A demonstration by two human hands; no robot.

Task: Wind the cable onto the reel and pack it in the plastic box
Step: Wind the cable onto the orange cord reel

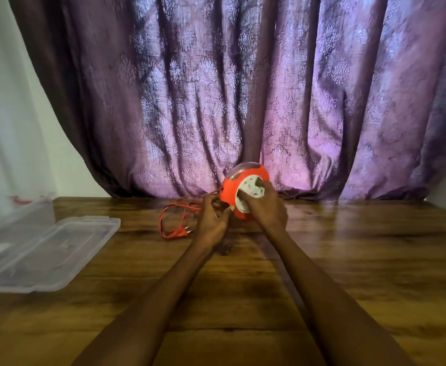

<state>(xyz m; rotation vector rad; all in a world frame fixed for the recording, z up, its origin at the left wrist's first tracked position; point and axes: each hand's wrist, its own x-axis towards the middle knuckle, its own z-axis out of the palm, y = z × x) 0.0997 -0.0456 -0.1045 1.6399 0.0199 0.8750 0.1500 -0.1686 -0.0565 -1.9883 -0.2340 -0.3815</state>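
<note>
The right hand (265, 204) grips the white socket face of the round orange plastic cable reel (243, 190), seemingly to turn it, while the left hand (212, 220) pinches the thin orange cable (175, 207) beside it as a guide.

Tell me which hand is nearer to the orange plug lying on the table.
Left. The left hand sits just right of the plug, beside the loose cable. The right hand is farther right, its fingers on the reel.

We count: 1 reel (239, 192), 1 cable (175, 217), 1 plug (183, 231), 1 box (13, 215), 1 lid (45, 253), 2 hands – left (212, 223), right (265, 207).
</note>
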